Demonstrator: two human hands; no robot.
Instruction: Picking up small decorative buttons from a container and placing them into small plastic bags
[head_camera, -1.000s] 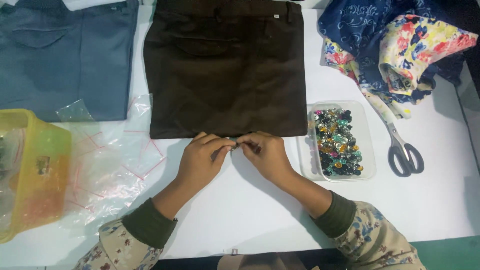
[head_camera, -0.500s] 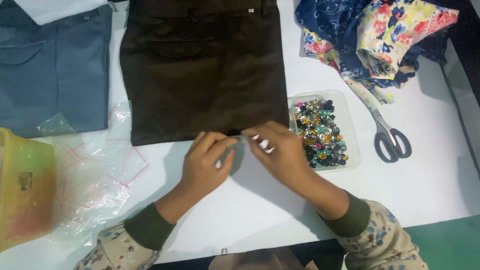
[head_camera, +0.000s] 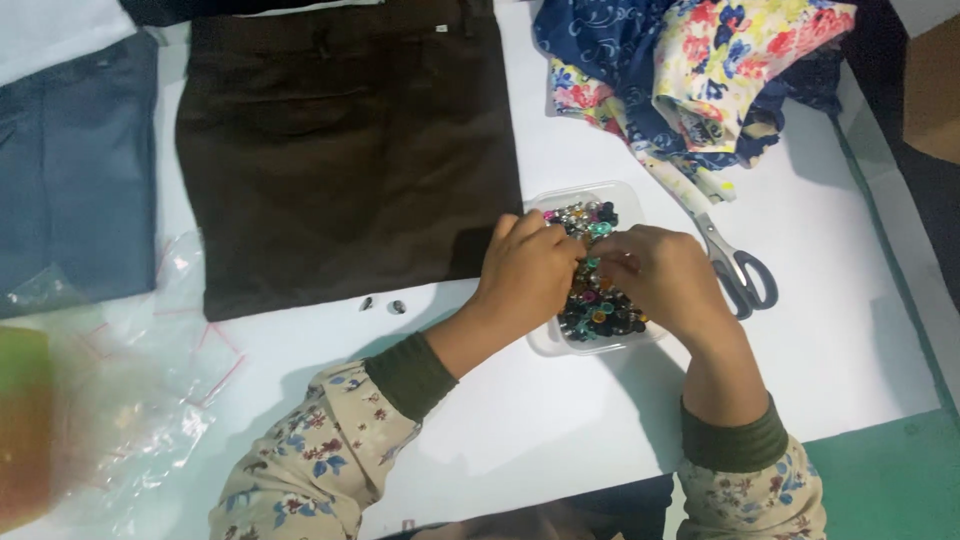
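Both hands over clear plastic tub (head_camera: 545, 340) of mixed coloured beads/buttons (head_camera: 590, 300), at R edge of dark brown garment (head_camera: 340, 150) on white tabletop (head_camera: 850, 330). Left hand (head_camera: 525, 270) and right hand (head_camera: 655, 275) had fingers curled down into the beads; pinching a piece or not, cannot tell. Two small dark studs (head_camera: 383, 304) lay loose by garment hem. None seen fixed on the cloth. Scissors (head_camera: 735, 265) just R of tub, untouched.
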